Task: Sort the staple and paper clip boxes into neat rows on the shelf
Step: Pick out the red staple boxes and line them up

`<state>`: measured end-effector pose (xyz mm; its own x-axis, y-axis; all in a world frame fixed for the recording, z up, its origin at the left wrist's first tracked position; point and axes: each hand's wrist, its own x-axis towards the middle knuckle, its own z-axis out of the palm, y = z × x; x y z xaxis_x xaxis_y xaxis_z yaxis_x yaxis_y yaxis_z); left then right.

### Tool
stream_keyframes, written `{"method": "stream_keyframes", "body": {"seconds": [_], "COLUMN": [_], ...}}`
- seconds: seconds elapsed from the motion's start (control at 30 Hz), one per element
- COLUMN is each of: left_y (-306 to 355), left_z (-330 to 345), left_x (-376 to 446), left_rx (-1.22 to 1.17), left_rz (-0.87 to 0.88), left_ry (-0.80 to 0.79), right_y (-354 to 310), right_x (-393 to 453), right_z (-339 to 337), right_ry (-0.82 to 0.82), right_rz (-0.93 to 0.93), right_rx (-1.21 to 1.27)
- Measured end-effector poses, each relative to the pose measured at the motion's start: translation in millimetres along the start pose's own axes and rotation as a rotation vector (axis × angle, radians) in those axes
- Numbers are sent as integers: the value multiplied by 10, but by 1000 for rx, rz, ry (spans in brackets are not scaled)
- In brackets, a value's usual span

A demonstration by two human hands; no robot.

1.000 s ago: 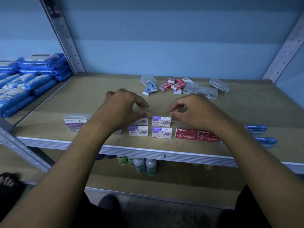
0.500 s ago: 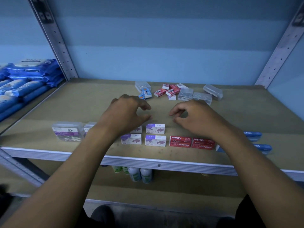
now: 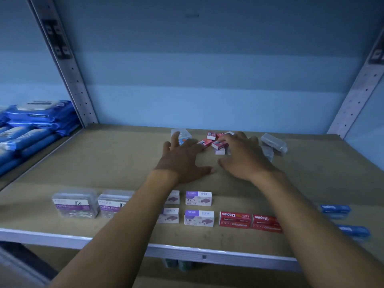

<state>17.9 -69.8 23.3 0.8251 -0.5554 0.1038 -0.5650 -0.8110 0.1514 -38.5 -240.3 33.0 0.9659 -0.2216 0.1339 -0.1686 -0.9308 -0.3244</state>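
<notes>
Along the front of the wooden shelf stand two clear paper clip boxes, purple-and-white staple boxes in two rows, two red staple boxes and two blue boxes. A loose pile of small red boxes and clear plastic boxes lies at the back. My left hand hovers over the pile's left side, fingers spread, holding nothing. My right hand reaches onto the pile's right side, fingers apart, covering some boxes.
Blue wipe packs are stacked on the neighbouring shelf at left. Grey metal uprights frame the bay on both sides. A metal rail edges the shelf front; bottles show on the level below.
Both hands have moved away from the purple-and-white staple boxes at the front and reached back to the loose pile, with fingers opening out. The camera has tilted upward.
</notes>
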Motion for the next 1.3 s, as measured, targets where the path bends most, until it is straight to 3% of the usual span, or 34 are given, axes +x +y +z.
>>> {"method": "stream_keyframes", "body": {"seconds": [0.13, 0.3, 0.73, 1.3], "left_y": [-50, -64, -28, 11], "left_z": [20, 48, -74, -178], "left_x": [156, 233, 43, -241], "left_rx": [37, 48, 30, 48], "left_rz": [28, 4, 27, -82], "left_ry": [-38, -108, 0, 22], "right_y": [14, 19, -38, 49], "right_x": [83, 159, 62, -32], "right_z": [76, 115, 103, 98], "right_ry": [-95, -94, 31, -10], "right_rz": [-14, -64, -104, -104], "right_rx": [-74, -89, -37, -26]}}
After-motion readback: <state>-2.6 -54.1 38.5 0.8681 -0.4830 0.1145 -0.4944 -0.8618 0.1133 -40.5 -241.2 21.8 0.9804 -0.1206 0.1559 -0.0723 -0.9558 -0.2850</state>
